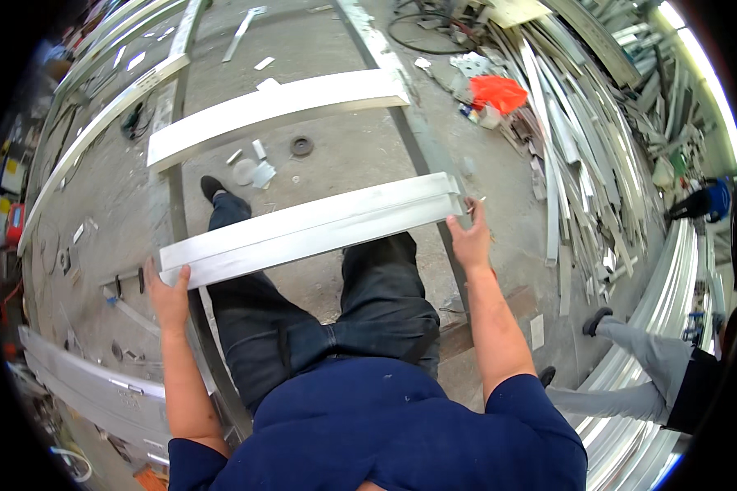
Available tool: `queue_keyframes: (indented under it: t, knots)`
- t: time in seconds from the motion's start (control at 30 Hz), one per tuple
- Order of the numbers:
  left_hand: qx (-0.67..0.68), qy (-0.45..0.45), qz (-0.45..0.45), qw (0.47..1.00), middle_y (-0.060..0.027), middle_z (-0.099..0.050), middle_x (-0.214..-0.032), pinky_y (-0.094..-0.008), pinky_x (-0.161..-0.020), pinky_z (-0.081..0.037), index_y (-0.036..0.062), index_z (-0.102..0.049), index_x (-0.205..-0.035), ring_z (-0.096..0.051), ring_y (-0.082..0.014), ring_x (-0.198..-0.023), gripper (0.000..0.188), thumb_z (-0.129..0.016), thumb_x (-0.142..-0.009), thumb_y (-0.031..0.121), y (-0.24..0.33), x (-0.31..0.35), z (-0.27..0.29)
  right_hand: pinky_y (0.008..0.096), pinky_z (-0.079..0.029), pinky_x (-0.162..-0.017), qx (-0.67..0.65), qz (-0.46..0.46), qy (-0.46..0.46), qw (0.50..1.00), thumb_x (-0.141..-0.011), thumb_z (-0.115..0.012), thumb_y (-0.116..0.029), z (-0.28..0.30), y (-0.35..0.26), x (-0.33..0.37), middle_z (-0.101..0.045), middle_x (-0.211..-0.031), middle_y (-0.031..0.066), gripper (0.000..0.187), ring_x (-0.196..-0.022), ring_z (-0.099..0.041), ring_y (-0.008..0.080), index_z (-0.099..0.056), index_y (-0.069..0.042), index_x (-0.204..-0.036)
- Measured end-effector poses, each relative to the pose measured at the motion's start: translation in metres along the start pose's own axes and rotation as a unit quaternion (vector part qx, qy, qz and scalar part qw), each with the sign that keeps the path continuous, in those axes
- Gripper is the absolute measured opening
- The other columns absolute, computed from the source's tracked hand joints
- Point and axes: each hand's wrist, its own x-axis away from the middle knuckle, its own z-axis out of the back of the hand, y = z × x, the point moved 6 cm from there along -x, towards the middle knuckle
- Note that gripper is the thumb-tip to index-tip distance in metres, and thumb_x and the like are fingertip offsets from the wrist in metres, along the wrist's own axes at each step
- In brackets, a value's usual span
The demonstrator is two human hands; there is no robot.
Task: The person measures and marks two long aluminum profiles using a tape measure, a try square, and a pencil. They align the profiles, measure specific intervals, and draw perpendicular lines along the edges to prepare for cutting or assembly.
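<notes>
Pinching the silver profile (pixel 311 227) by both ends, left end in left hand (pixel 169 301), right end in right hand (pixel 472 240). Holding it crosswise, on the white beam's (pixel 278 111) near side, roughly parallel.

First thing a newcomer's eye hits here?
Probably the pale metal bar in the centre, held near its ends by the left grip and right grip. Next, likely the bright orange-red sheet at upper right, beside the big heap of metal strips.
</notes>
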Motion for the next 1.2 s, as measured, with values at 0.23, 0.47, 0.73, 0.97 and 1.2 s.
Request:
queue_keyframes:
  t: [0.23,0.47,0.73,0.97,1.2]
  knots:
    - [0.14,-0.057,0.115,0.982,-0.0277,-0.064,-0.137,-0.0418,-0.111,-0.045,-0.0084,-0.049,-0.147,-0.061,-0.0377,-0.13,0.089,-0.087,-0.08,0.038,-0.022,0.025,0.003,0.0411,-0.037,-0.119,-0.011,0.016,-0.07,0.997,-0.094,-0.074,-0.021,-0.019,0.055,-0.034,-0.056,-0.148,0.022,0.067,-0.142,-0.05,0.0327,-0.047,0.006,-0.149]
    - [0.335,0.018,0.119,0.934,-0.0173,-0.065,-0.136,-0.0358,-0.109,-0.046,-0.007,-0.048,-0.149,-0.061,-0.0266,-0.126,0.083,-0.086,-0.084,0.025,-0.047,0.037,-0.008,0.0375,-0.038,-0.117,-0.019,0.041,-0.068,0.997,-0.097,-0.074,-0.021,-0.027,0.046,-0.033,-0.059,-0.144,0.0193,0.063,-0.138,-0.054,0.0276,-0.048,0.006,-0.148]
    - [0.424,-0.041,0.138,0.894,-0.0109,-0.067,-0.133,-0.0313,-0.106,-0.047,-0.0056,-0.053,-0.147,-0.062,-0.0185,-0.12,0.065,-0.079,-0.091,0.012,-0.06,0.024,-0.021,0.0382,-0.038,-0.117,-0.022,0.025,-0.08,0.996,-0.095,-0.075,-0.02,-0.024,0.034,-0.028,-0.058,-0.145,0.021,0.065,-0.142,-0.052,0.0292,-0.047,0.003,-0.15]
    - [0.445,-0.042,0.138,0.884,-0.0101,-0.066,-0.135,-0.0312,-0.106,-0.047,-0.0051,-0.054,-0.148,-0.062,-0.0178,-0.12,0.062,-0.077,-0.091,0.008,-0.056,0.026,-0.023,0.0379,-0.039,-0.115,0.0,0.04,-0.084,0.996,-0.094,-0.076,-0.023,-0.023,0.032,-0.028,-0.06,-0.139,0.0189,0.068,-0.135,-0.055,0.0278,-0.048,0.003,-0.15]
    - [0.407,-0.052,0.133,0.902,-0.0094,-0.065,-0.137,-0.0314,-0.107,-0.046,-0.0031,-0.052,-0.151,-0.061,-0.0181,-0.123,0.067,-0.078,-0.092,0.015,-0.059,0.026,-0.019,0.0389,-0.041,-0.113,0.019,0.086,-0.095,0.992,-0.09,-0.08,-0.024,-0.024,0.038,-0.024,-0.061,-0.136,0.0192,0.074,-0.13,-0.058,0.0289,-0.047,0.0,-0.152]
